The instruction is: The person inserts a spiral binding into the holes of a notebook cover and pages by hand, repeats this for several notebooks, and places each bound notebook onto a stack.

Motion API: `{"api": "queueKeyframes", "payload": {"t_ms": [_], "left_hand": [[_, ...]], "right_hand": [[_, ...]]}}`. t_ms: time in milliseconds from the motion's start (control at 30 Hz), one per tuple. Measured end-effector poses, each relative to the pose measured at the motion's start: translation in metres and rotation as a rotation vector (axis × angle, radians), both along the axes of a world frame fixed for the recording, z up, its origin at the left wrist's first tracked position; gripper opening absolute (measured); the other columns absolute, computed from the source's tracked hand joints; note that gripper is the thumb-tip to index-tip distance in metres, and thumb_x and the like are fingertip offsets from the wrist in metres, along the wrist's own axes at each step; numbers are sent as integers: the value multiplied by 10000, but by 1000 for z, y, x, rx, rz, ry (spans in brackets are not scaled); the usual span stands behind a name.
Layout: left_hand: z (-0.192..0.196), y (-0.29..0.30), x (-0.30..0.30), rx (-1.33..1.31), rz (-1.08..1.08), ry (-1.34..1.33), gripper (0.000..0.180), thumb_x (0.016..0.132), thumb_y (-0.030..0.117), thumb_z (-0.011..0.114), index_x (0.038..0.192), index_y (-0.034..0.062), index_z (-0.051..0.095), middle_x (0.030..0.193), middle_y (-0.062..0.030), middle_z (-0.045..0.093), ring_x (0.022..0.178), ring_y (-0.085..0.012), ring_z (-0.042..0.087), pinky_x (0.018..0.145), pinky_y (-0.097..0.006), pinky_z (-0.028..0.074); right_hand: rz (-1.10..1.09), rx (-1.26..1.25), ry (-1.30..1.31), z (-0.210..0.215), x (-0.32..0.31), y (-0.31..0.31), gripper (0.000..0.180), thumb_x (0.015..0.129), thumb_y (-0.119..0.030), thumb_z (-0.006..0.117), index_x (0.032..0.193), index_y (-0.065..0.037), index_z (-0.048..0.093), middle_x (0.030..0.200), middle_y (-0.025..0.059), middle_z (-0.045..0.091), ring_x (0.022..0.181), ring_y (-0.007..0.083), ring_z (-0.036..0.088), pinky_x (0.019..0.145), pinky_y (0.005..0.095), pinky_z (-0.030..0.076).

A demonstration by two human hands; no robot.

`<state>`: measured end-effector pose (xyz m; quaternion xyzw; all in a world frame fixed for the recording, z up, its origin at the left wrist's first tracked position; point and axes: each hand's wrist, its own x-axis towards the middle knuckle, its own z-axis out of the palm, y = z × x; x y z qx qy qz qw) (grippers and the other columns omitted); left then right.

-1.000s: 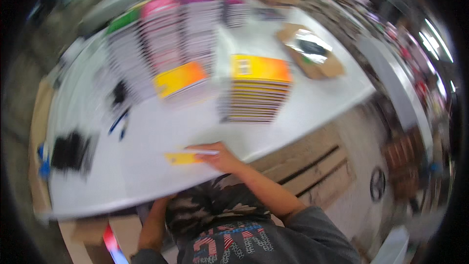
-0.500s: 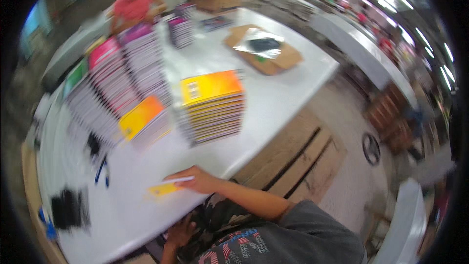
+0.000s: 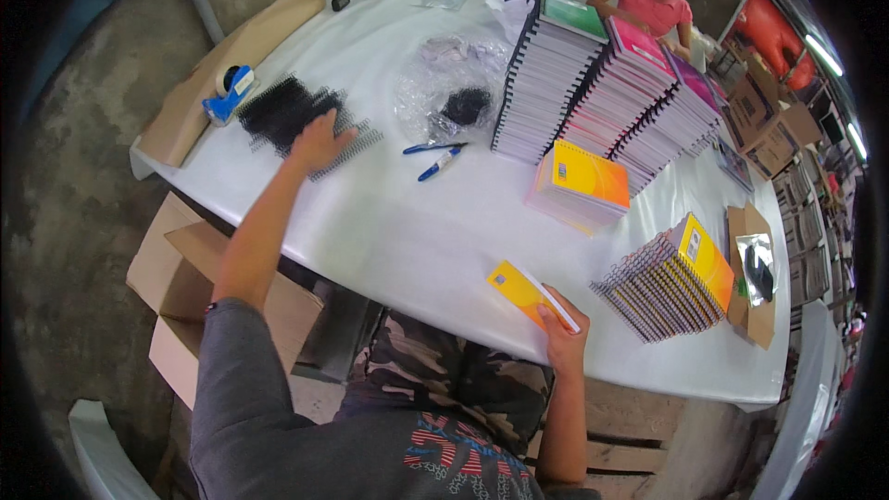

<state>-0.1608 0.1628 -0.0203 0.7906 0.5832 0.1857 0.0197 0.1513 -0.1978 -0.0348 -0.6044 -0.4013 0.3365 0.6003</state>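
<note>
My left hand reaches across the white table to a pile of black spiral binding coils. Its fingers rest on the coils at the pile's near right side, with the thumb held apart. Close to the front edge, my right hand grips a small yellow-orange notebook, tilted with its white page edges showing. Beyond it sits a short stack of matching notebooks without visible coils. To the right stands a taller stack of yellow-orange notebooks with spiral coils along their sides.
Tall stacks of spiral-bound books stand at the back right. Two blue pens, crumpled clear plastic and a blue tape dispenser lie around. An open carton is below the left edge. A person in pink sits across.
My view has swung left. My left hand has gone from near my lap out to the black coils. My right hand still holds the notebook.
</note>
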Motion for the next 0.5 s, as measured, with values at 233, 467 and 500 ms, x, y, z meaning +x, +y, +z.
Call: {"api": "queueKeyframes", "payload": {"t_ms": [233, 467, 500], "left_hand": [[-20, -95, 78, 50, -40, 0, 350, 865, 351, 552, 1157, 159, 548, 1149, -80, 528, 1064, -243, 490, 888, -432, 338], [-22, -56, 65, 138, 4, -129, 240, 861, 279, 549, 1010, 97, 592, 938, -88, 606, 943, -276, 553, 796, -396, 405], [-20, -47, 61, 126, 18, -48, 247, 863, 272, 537, 1025, 92, 590, 968, -111, 605, 948, -278, 557, 792, -411, 409]], "right_hand": [[-15, -45, -13, 0, 11, -11, 304, 821, -21, 609, 1109, 73, 585, 1030, 125, 640, 951, 156, 583, 876, 272, 433], [38, 3, 5, 0, 12, -5, 310, 829, -17, 593, 1127, 69, 576, 1053, 122, 634, 963, 150, 578, 884, 271, 430], [40, -2, 7, 2, 11, -4, 310, 832, -16, 589, 1130, 67, 574, 1056, 121, 633, 965, 150, 578, 884, 271, 430]]}}
